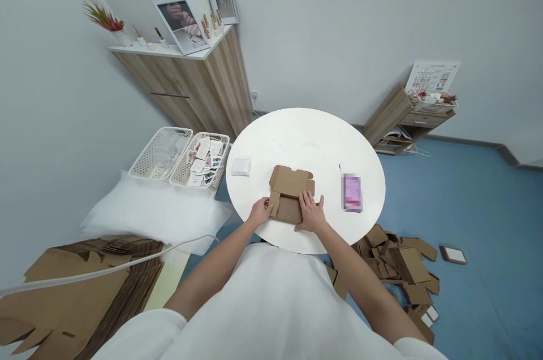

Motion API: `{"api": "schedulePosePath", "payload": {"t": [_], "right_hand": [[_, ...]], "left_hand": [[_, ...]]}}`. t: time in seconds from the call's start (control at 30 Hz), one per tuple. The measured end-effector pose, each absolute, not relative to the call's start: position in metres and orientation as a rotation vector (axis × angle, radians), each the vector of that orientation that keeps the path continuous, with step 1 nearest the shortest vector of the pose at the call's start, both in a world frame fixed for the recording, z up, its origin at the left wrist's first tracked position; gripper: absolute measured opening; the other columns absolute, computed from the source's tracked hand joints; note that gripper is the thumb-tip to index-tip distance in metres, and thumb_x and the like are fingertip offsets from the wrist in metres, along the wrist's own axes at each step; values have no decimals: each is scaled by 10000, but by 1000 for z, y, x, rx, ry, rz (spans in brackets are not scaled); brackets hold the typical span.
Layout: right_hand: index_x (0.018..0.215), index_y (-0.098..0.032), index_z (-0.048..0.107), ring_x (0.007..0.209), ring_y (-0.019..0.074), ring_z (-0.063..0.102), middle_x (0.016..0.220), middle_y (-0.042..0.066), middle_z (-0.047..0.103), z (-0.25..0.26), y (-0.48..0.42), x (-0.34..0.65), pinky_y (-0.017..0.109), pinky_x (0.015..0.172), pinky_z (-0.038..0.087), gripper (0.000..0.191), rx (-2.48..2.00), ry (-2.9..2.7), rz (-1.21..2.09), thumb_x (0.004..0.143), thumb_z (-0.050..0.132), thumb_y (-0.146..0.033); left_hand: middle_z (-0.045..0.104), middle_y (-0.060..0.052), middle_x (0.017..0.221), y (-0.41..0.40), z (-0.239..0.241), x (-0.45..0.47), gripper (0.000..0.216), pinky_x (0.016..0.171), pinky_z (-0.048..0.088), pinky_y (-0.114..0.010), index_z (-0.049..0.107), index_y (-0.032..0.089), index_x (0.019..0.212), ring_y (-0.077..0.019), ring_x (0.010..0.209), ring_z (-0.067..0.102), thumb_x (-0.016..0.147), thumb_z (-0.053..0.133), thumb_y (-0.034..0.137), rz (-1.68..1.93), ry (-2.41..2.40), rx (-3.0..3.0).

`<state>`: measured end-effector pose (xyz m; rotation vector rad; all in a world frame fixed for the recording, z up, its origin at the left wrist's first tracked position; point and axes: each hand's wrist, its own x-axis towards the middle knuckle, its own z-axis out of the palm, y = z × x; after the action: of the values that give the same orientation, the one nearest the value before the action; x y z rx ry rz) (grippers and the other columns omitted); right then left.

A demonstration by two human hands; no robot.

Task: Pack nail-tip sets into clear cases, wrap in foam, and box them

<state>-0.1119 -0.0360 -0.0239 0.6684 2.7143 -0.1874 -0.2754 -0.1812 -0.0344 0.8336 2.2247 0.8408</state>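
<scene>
On the round white table [305,139] lies a partly folded brown cardboard box [291,181], its lid panel spread toward the far side and its shallow inside facing up. My left hand [260,212] pinches the side flap at the box's left edge between thumb and fingers. Spread over the box's right side is my right hand [311,214], its fingertips resting on the cardboard and its thumb near the front edge. That hand hides part of the right flap. A small white packet [241,167] lies left of the box. To the right lies a blurred purple phone-like object [352,192].
Left of the table stand a white basket of clear plastic pieces [161,154] and a basket of small cards [202,161]. Below them are white foam sheeting [148,207] and stacked flat cardboard [72,298]. Folded boxes [409,264] pile on the floor at right.
</scene>
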Motion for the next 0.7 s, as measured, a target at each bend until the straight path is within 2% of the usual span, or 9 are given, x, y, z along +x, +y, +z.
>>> {"api": "schedulePosePath", "payload": {"t": [0.13,0.27,0.47,0.57,0.63,0.7], "right_hand": [[1403,-133,8,1318,333,-167,1472,138,2,-24,-43,-111,642,976,-44,1232,633,2703,-173,475,621,-662],[1404,-135,27,1327,330,-135,1473,124,-1,-24,-53,-113,640,980,-47,1166,669,2694,-138,522,623,-610],[1403,-127,25,1337,313,-98,1471,133,32,-25,-64,-117,614,996,-58,1117,775,2681,-115,554,655,-486],[1401,-112,21,1334,314,-115,1470,137,33,-25,-66,-117,612,1000,-57,1127,821,2666,-111,548,659,-478],[1401,-116,11,1333,310,-120,1471,135,22,-25,-67,-116,612,999,-58,1127,844,2656,-106,551,658,-477],[1401,-120,5,1333,307,-125,1471,136,14,-25,-68,-115,610,999,-59,1123,852,2652,-102,559,653,-485]], "left_hand": [[645,-72,930,-183,-31,-287,251,695,428,-264,568,153,988,-177,814,591,765,465,205,635,2260,873],[638,-87,952,-186,-27,-295,288,660,405,-257,554,150,999,-197,848,584,725,465,141,488,2287,972],[602,-107,975,-187,-29,-291,287,719,403,-288,545,145,1022,-221,897,564,754,445,170,441,2278,1150],[557,-142,1028,-191,-33,-286,404,768,406,-315,445,104,1183,-234,940,547,818,395,269,456,2234,1210],[495,-175,1142,-198,-33,-284,534,828,394,-332,310,77,1294,-246,1038,504,839,370,350,516,2211,1247],[379,-194,1285,-203,-29,-285,711,902,355,-363,189,89,1355,-275,1164,404,799,427,462,552,2223,1350]]}}
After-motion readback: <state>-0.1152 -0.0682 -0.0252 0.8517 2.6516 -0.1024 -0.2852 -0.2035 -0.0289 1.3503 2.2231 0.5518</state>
